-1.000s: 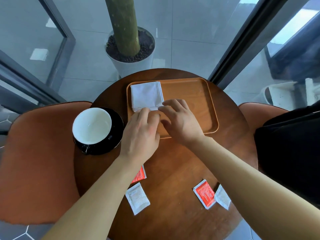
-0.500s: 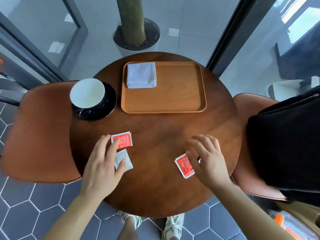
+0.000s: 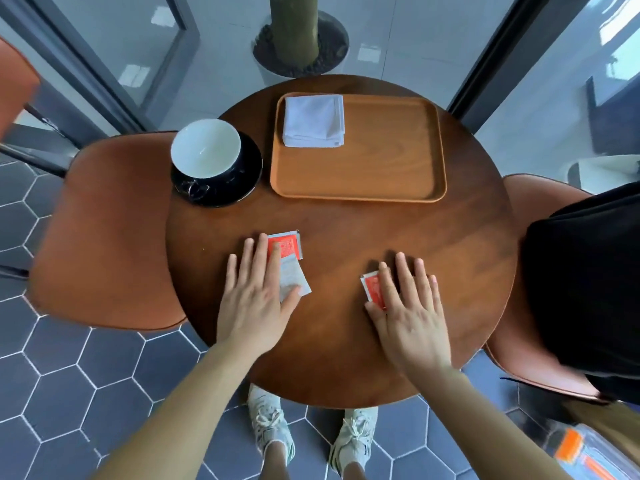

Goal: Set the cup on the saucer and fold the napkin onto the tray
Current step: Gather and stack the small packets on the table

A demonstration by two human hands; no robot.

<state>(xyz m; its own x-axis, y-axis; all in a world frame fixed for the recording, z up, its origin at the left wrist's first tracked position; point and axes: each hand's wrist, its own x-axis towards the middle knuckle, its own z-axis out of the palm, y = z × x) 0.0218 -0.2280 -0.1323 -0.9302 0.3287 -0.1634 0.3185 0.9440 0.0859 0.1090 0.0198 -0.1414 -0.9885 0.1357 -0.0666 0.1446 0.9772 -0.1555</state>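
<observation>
Cup (image 3: 206,148), white inside and upright, stands on the black saucer (image 3: 248,178) at about 10 o'clock on the round wooden table (image 3: 329,358), sitting toward the saucer's far-left side rather than dead centre. Just beside the saucer, from 12 to 1 o'clock, lies the wooden tray (image 3: 363,168). The white napkin (image 3: 313,121) rests folded into a neat square in the tray's far-left corner, fully inside the rim.

Both of the person's hands lie flat on the near half of the table, fingers straight and slightly spread, gripping nothing. The left hand (image 3: 254,299), at about 7 o'clock, rests on two small packets: its index fingertip touches a red packet (image 3: 290,244), and its thumb lies against a white packet (image 3: 293,282) that overlaps the red one's near edge. The right hand (image 3: 412,313), at about 5 o'clock, covers most of a second red packet (image 3: 371,289), whose left part shows beside the index finger and thumb. The two hands are well apart from the cup and tray.

An orange chair (image 3: 104,237) stands at 9 o'clock. Another chair (image 3: 540,202) at 3 o'clock carries a black bag (image 3: 588,289). A potted plant (image 3: 301,46) stands on the floor beyond 12 o'clock, and the person's pale shoes (image 3: 270,424) show under the table's near edge at 6 o'clock.
</observation>
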